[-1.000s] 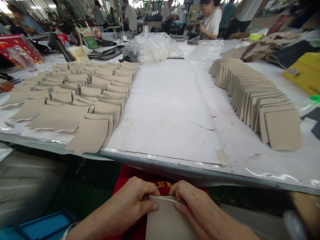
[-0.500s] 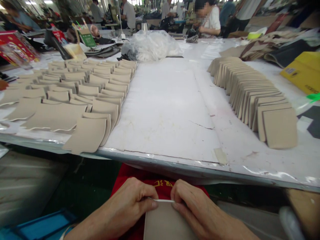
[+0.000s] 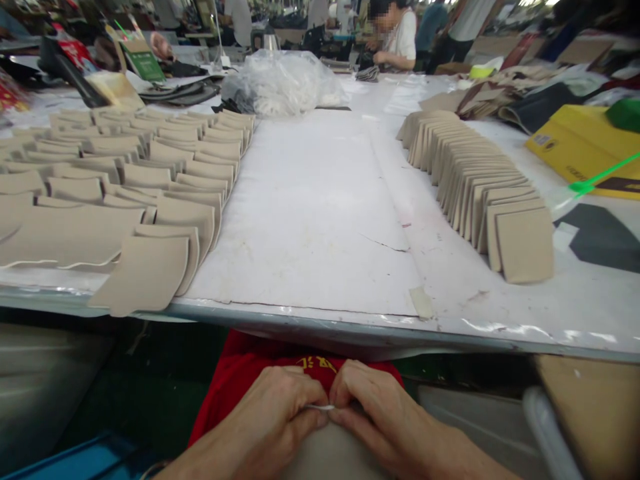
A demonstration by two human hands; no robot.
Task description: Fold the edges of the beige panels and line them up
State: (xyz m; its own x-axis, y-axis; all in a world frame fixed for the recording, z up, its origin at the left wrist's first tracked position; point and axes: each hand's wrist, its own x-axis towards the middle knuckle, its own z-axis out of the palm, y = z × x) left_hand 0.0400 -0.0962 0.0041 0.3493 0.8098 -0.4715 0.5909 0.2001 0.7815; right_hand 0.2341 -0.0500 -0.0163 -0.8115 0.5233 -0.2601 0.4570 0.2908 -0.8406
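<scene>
A beige piece [image 3: 333,450] with a white edge is held low over a red cloth [image 3: 220,393] in front of the table. My left hand [image 3: 280,413] pinches its top edge between thumb and fingers. Close beside it, my right hand [image 3: 373,413] pinches the same edge, and the fingertips of both hands nearly touch. The lower part of the piece runs out of the frame. On the table's left lie several overlapping rows of beige pieces [image 3: 145,267]. A long fanned row of beige pieces [image 3: 525,247] stands on the right.
The white table [image 3: 310,220] has its front edge just beyond my hands. Plastic bags [image 3: 285,83] lie at the back, a yellow box [image 3: 570,143] at the right, and a blue crate [image 3: 95,460] is below left. A person [image 3: 397,40] sits across the table.
The view has turned to the right, so the table's contents appear further left. My hands have come closer together, and the piece's top edge between them now looks shorter and bent.
</scene>
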